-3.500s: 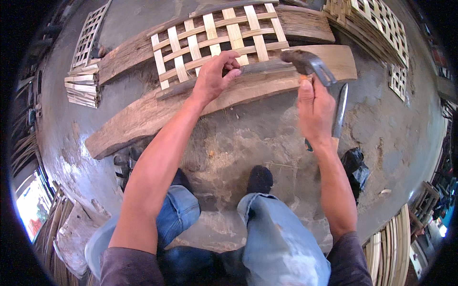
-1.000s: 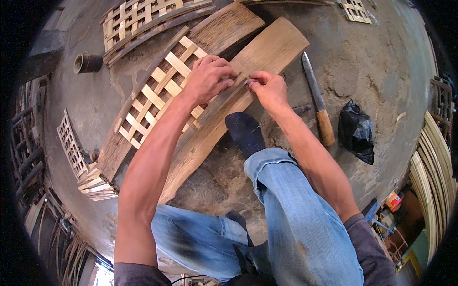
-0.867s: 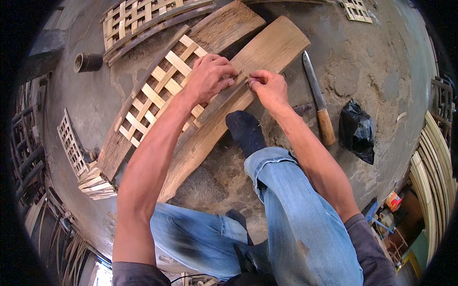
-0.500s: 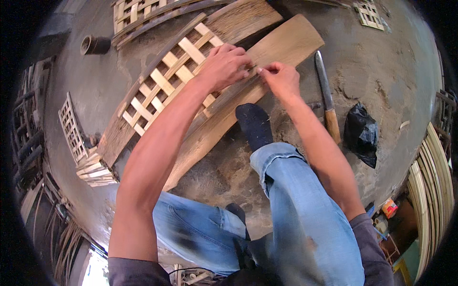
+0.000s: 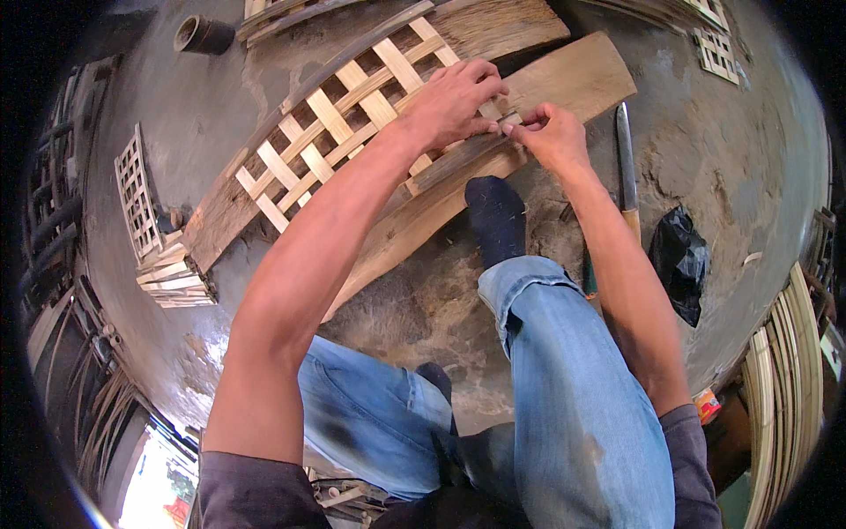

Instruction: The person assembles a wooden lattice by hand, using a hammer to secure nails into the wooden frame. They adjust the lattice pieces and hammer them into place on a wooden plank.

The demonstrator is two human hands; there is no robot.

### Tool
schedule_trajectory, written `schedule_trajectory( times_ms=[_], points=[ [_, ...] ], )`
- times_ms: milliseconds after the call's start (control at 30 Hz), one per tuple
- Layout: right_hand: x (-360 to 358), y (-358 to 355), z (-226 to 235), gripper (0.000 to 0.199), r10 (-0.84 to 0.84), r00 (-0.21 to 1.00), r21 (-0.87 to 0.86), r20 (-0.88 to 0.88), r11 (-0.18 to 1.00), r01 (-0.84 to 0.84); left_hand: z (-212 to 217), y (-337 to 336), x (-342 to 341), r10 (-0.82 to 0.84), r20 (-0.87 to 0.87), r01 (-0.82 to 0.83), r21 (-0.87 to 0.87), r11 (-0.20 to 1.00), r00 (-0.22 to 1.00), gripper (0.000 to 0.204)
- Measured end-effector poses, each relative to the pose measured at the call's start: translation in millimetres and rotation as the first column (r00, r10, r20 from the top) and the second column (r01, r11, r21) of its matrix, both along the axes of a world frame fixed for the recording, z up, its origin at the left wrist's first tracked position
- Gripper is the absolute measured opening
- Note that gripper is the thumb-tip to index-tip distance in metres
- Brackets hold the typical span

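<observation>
A lattice panel [image 5: 330, 117] of pale, flat bamboo strips lies aslant on dark wooden planks, its strips crossing over and under with square gaps. My left hand [image 5: 456, 103] rests over its right end, fingers curled down and thumb against the end of a short bamboo strip [image 5: 510, 119]. Close beside it, my right hand [image 5: 555, 139] pinches at that same strip end between thumb and forefinger. The two hands' fingertips nearly meet above a plank [image 5: 573, 78]. My left palm hides part of the weave under it.
A long knife [image 5: 627, 154] with a wooden handle lies right of my right forearm, near a black plastic bag [image 5: 679, 264]. My socked foot [image 5: 495, 220] is close to the plank's near edge. Smaller lattice panels [image 5: 138, 194] and bundled strips [image 5: 780, 388] lie around; a dark cylinder [image 5: 204, 35] lies at far left.
The whole view has shifted, so the panel and planks sit further right. Both hands stay at the panel's right end; a pale strip end now shows between their fingertips.
</observation>
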State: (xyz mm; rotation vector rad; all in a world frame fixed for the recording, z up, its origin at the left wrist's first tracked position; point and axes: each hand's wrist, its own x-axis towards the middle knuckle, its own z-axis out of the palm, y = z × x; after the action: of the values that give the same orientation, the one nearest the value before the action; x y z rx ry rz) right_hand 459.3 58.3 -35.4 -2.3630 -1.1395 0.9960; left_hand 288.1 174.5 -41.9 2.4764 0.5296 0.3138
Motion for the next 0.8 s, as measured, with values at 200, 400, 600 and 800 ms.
schedule_trajectory(
  times_ms=[200, 400, 600, 800],
  points=[
    [7.9, -6.7, -3.5, 0.037, -0.028, 0.999, 0.029, -0.017, 0.999, 0.028, 46.4, -33.9, -74.2, 0.616, -0.155, -0.632, -0.278, 0.723, 0.773, 0.030],
    [13.8, -2.4, -18.0, 0.038, -0.033, 0.994, 0.017, -0.101, 0.999, 0.035, 55.4, -87.1, -111.0, 0.535, -0.486, -0.710, -0.323, 0.625, 0.692, 0.023],
    [11.9, -1.5, -21.6, 0.040, -0.049, 0.987, 0.072, -0.155, 0.996, 0.061, 42.2, -87.8, -115.6, 0.591, -0.463, -0.740, -0.270, 0.617, 0.661, 0.022],
    [16.6, -0.5, -20.8, 0.039, -0.026, 0.988, 0.022, -0.150, 0.999, 0.030, 44.6, -90.0, -111.7, 0.596, -0.536, -0.795, -0.300, 0.527, 0.598, 0.020]
  ],
)
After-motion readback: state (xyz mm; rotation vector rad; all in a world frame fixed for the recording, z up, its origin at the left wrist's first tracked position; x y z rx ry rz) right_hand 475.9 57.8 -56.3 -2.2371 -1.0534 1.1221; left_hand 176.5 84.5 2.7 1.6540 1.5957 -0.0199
